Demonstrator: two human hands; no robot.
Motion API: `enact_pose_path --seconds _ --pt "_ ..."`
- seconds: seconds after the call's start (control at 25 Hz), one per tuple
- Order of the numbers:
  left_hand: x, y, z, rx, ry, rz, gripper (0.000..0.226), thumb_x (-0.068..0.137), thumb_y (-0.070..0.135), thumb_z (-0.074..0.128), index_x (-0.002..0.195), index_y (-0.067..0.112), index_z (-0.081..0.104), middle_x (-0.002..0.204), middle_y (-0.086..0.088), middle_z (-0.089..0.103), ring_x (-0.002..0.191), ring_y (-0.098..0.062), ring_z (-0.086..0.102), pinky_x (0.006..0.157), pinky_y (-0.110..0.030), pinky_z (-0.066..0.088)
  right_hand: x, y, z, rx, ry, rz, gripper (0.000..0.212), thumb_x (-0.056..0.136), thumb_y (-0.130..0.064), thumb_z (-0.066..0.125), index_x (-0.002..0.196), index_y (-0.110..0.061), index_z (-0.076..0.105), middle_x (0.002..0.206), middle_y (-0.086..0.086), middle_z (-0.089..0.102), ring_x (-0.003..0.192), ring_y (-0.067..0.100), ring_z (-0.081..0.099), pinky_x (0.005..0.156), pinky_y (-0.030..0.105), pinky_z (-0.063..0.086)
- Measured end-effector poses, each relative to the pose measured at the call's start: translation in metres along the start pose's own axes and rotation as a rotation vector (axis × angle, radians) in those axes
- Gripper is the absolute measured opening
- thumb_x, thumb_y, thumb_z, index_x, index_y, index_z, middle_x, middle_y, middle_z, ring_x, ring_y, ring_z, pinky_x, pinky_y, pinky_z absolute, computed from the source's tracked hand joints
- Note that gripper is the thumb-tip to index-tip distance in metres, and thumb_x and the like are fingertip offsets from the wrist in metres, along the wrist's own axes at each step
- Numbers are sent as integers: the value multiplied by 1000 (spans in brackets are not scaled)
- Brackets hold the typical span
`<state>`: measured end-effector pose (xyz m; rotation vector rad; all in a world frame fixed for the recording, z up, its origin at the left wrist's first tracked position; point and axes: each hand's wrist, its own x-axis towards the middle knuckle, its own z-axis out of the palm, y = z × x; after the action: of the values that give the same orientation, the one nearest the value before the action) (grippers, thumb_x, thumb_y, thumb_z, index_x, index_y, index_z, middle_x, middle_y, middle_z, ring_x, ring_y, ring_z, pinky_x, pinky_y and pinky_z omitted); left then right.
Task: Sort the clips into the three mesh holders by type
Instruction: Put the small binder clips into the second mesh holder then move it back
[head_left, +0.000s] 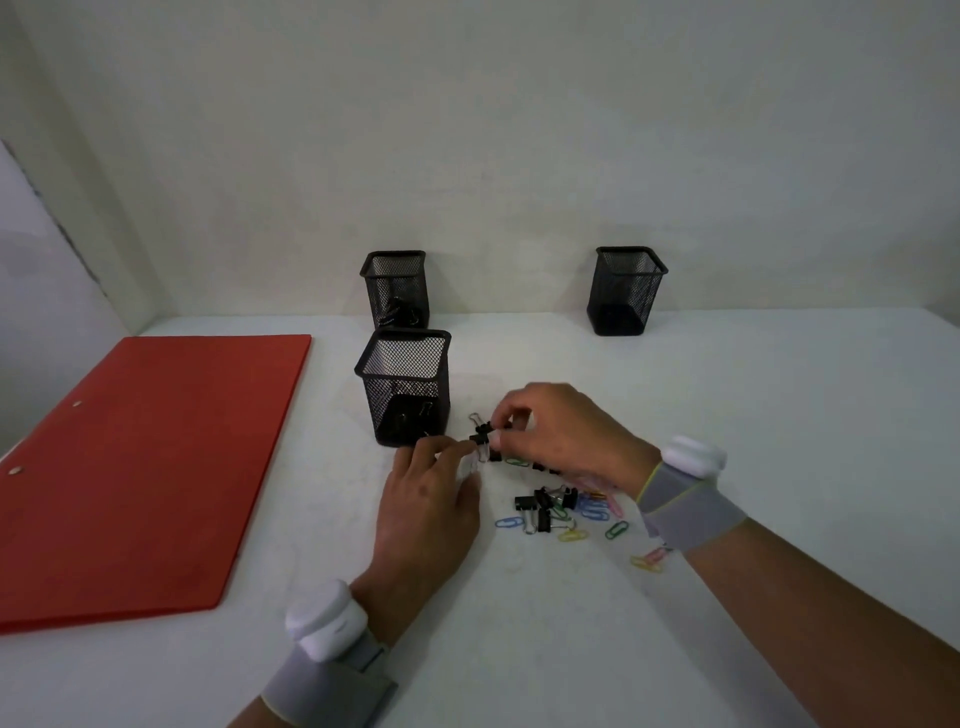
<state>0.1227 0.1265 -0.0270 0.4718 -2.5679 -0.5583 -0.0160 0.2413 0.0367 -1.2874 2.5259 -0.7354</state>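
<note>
On the white bench (727, 415), the left hand (428, 499) is resting with fingers curled; whether its grip holds anything I cannot tell. Just beyond, the right hand (561, 431) is pinching a small black binder clip (482, 434), the nearest black mesh holder (402, 387) lying just to its left.

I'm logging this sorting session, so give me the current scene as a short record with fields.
surface: white table
holders: three black mesh holders; near one holds black binder clips; back left one holds dark clips; back right one, contents unclear
loose clips: mixed pile of black binder clips and coloured paper clips
left hand: fingertips by a binder clip
right hand: pinching the same clip
other: red folder at left
</note>
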Motion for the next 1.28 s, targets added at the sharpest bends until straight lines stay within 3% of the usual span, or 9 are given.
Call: enact_pose_path --seconds 0.2,0.4,0.48,0.6,0.72,0.8,0.96,1.12,1.28 --pt "0 0 -1 12 -15 -14 35 94 28 53 127 19 58 132 1 51 121 -16 40 100 -26 36 -6 0 11 -64 -13 12 24 81 -42 71 97 -25 68 90 -5 56 81 14 57 70 31 48" --pt "0 0 -1 2 8 4 29 94 28 53 121 23 62 128 4 52 118 -14 41 96 -22 33 16 -39 -25 137 309 -138 21 85 -34 68 100 -21 63 84 2 60 67 10 50 60 26 41" --pt "-1 0 -2 -7 13 13 27 93 28 53 118 24 63 126 4 53 117 -13 41 94 -22 34 29 -58 -39 198 368 -233 23 85 -33 69 104 -22 63 79 -1 61 60 3 46 60 22 41" --pt "-2 0 -2 -26 4 11 24 94 28 53 115 23 63 125 5 52 115 -11 40 93 -20 32 40 -66 -48 212 367 -235 26 87 -31 66 111 -25 61 82 -6 65 60 1 51 67 22 46" --pt "-1 2 -2 -37 14 5 22 94 29 53 113 22 63 123 6 52 114 -10 40 93 -20 33 38 -44 -36 198 330 -92 14 94 -23 56 103 -20 65 85 -3 67 77 10 62 79 32 52" --pt "-1 2 -2 -36 17 7 23 93 29 54 113 22 62 122 6 53 113 -11 41 95 -22 36 31 -24 -22 134 175 -17 16 95 -23 55 103 -23 69 85 -6 66 78 9 62 82 33 52" --pt "-1 1 -2 -20 15 -3 23 92 30 56 113 22 59 121 6 53 114 -13 43 93 -20 34 15 -4 3 -28 -172 -98 31 90 -25 63 121 -32 65 84 -17 52 75 1 50 73 22 40" --pt "0 0 -2 -10 -13 -23 24 93 32 55 115 23 57 124 6 51 114 -10 40 92 -18 29 9 5 12 2 -117 -79 25 84 -30 70 109 -27 64 91 -4 53 80 13 54 70 28 44" --pt "1 2 -4 -20 -15 -17 24 93 31 55 116 23 57 125 6 50 114 -8 38 92 -18 29 2 15 10 306 47 52 15 87 -27 68 91 -15 59 88 0 63 74 11 56 67 26 47"
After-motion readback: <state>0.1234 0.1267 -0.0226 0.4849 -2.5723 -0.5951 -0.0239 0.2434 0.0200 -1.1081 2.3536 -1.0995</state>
